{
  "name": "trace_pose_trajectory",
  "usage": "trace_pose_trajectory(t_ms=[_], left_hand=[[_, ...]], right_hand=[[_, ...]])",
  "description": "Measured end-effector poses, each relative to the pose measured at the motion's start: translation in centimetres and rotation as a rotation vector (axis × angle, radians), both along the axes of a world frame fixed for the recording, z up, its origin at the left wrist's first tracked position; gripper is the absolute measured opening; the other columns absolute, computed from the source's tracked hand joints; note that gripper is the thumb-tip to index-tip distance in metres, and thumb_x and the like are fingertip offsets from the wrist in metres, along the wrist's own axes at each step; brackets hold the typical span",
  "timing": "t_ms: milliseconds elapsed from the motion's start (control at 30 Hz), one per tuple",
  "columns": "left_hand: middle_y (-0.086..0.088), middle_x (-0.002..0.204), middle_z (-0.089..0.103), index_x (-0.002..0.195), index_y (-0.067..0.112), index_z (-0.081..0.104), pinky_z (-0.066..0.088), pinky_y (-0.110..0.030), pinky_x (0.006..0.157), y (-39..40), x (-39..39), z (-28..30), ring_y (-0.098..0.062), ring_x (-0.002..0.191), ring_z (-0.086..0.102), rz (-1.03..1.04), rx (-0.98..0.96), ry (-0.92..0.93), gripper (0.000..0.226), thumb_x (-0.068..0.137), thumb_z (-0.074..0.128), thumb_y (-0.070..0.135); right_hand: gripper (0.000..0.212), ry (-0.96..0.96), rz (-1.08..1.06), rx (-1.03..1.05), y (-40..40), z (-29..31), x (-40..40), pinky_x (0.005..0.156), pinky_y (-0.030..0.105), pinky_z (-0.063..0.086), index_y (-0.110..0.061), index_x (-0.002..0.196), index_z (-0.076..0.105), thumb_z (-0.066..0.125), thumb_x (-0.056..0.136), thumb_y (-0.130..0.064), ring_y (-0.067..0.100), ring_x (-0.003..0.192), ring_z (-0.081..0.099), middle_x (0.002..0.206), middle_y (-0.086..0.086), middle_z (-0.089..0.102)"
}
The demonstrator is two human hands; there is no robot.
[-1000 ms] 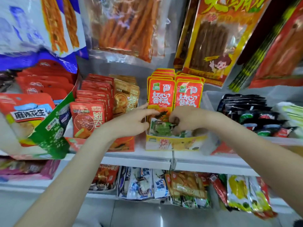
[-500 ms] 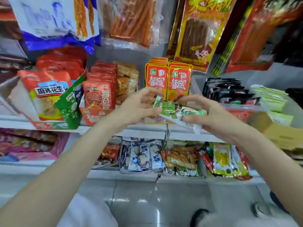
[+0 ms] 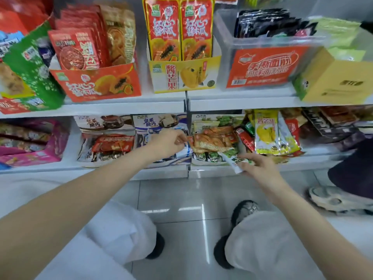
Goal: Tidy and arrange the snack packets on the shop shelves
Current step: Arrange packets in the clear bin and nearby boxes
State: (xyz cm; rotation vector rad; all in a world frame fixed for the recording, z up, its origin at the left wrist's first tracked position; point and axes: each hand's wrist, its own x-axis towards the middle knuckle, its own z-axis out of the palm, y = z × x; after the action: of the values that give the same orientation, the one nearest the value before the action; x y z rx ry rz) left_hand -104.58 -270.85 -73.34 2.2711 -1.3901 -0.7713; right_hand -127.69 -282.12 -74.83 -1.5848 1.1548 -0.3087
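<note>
My right hand (image 3: 257, 167) grips a small green and white snack packet (image 3: 235, 161) at the front of the lower shelf (image 3: 113, 170), beside a display box of similar green packets (image 3: 210, 156). My left hand (image 3: 168, 143) reaches into the same shelf and pinches the edge of an orange packet (image 3: 212, 139) that lies on top of that box. Just under the left hand's fingers is a box of blue and white packets (image 3: 161, 126).
The upper shelf (image 3: 242, 101) carries red papaya packets in a yellow box (image 3: 182, 74), an orange box (image 3: 96, 83), a clear bin (image 3: 268, 59) and a yellow carton (image 3: 333, 77). Yellow and red packets (image 3: 266, 134) lie right of my hands. Another person's shoe (image 3: 335, 199) stands at right.
Both hands have dropped from the upper shelf to the lower one with the green packet. The left hand let go of it and took hold of the orange packet. The view tilted down.
</note>
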Motion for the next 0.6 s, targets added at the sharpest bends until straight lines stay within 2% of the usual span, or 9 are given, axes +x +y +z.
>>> trace_pose_trajectory(t_ms=[100, 200, 267, 300, 367, 433, 500, 600], left_hand=[[-0.008, 0.116, 0.059, 0.121, 0.008, 0.056, 0.042, -0.029, 0.088, -3.3, -1.9, -1.9, -0.024, 0.109, 0.055, -0.137, -0.044, -0.174, 0.031, 0.091, 0.052, 0.014], [-0.017, 0.136, 0.044, 0.134, 0.008, 0.042, 0.037, -0.034, 0.102, -6.6, -2.8, -4.0, -0.028, 0.126, 0.041, -0.344, 0.128, -0.393, 0.049, 0.089, 0.056, 0.021], [-0.019, 0.142, 0.038, 0.139, 0.008, 0.033, 0.038, -0.039, 0.104, -8.0, -2.9, -5.2, -0.031, 0.129, 0.039, -0.427, 0.271, -0.505, 0.062, 0.086, 0.061, 0.024], [-0.019, 0.139, 0.040, 0.139, 0.009, 0.031, 0.042, -0.039, 0.100, -8.4, -3.0, -5.6, -0.031, 0.125, 0.043, -0.437, 0.320, -0.549, 0.065, 0.084, 0.063, 0.023], [-0.015, 0.126, 0.051, 0.133, 0.009, 0.036, 0.048, -0.036, 0.080, -9.2, -3.3, -6.1, -0.029, 0.110, 0.054, -0.438, 0.362, -0.649, 0.055, 0.085, 0.061, 0.018], [-0.010, 0.110, 0.061, 0.122, 0.009, 0.044, 0.044, -0.034, 0.064, -9.7, -3.8, -6.0, -0.028, 0.095, 0.060, -0.438, 0.299, -0.749, 0.034, 0.088, 0.050, 0.009], [-0.009, 0.101, 0.064, 0.118, 0.009, 0.047, 0.042, -0.033, 0.057, -9.8, -3.7, -5.1, -0.028, 0.085, 0.062, -0.431, 0.220, -0.819, 0.028, 0.090, 0.044, 0.003], [-0.013, 0.098, 0.066, 0.117, 0.009, 0.049, 0.044, -0.033, 0.059, -8.6, -2.5, -2.6, -0.030, 0.084, 0.064, -0.289, 0.103, -0.731, 0.023, 0.095, 0.041, 0.009]], right_hand=[[0.030, -0.024, 0.020, 0.039, -0.4, -0.9, -0.1, 0.072, 0.016, 0.047, -0.006, 0.116, 0.061, 0.060, 0.086, -0.003, 0.017, 0.100, 0.058, 0.122, 0.010, 0.057], [0.030, -0.019, -0.007, 0.058, -1.2, -1.6, -0.3, 0.076, 0.019, 0.048, -0.006, 0.115, 0.062, 0.061, 0.085, -0.002, 0.021, 0.113, 0.054, 0.124, 0.010, 0.056], [0.029, -0.009, -0.027, 0.067, -1.6, -2.1, -0.4, 0.089, 0.030, 0.050, -0.007, 0.112, 0.064, 0.062, 0.084, -0.002, 0.023, 0.116, 0.053, 0.125, 0.011, 0.057], [0.028, -0.009, -0.027, 0.074, -1.8, -2.3, -0.4, 0.096, 0.036, 0.047, -0.008, 0.111, 0.064, 0.063, 0.083, -0.002, 0.024, 0.116, 0.054, 0.125, 0.012, 0.057], [0.027, -0.026, -0.029, 0.103, -2.0, -2.6, -0.3, 0.098, 0.039, 0.047, -0.009, 0.109, 0.064, 0.062, 0.083, -0.001, 0.023, 0.100, 0.062, 0.124, 0.014, 0.058], [0.024, -0.029, -0.040, 0.111, -2.2, -2.9, -0.4, 0.093, 0.039, 0.050, -0.013, 0.105, 0.063, 0.060, 0.085, 0.000, 0.018, 0.071, 0.063, 0.122, 0.015, 0.058], [0.023, -0.028, -0.089, 0.105, -2.3, -3.1, -0.5, 0.090, 0.039, 0.050, -0.017, 0.101, 0.062, 0.058, 0.086, -0.001, 0.014, 0.057, 0.058, 0.122, 0.014, 0.057], [0.021, -0.039, -0.126, 0.115, -2.1, -3.3, -0.4, 0.086, 0.036, 0.051, -0.018, 0.099, 0.061, 0.056, 0.088, -0.001, 0.013, 0.056, 0.056, 0.122, 0.015, 0.056]])
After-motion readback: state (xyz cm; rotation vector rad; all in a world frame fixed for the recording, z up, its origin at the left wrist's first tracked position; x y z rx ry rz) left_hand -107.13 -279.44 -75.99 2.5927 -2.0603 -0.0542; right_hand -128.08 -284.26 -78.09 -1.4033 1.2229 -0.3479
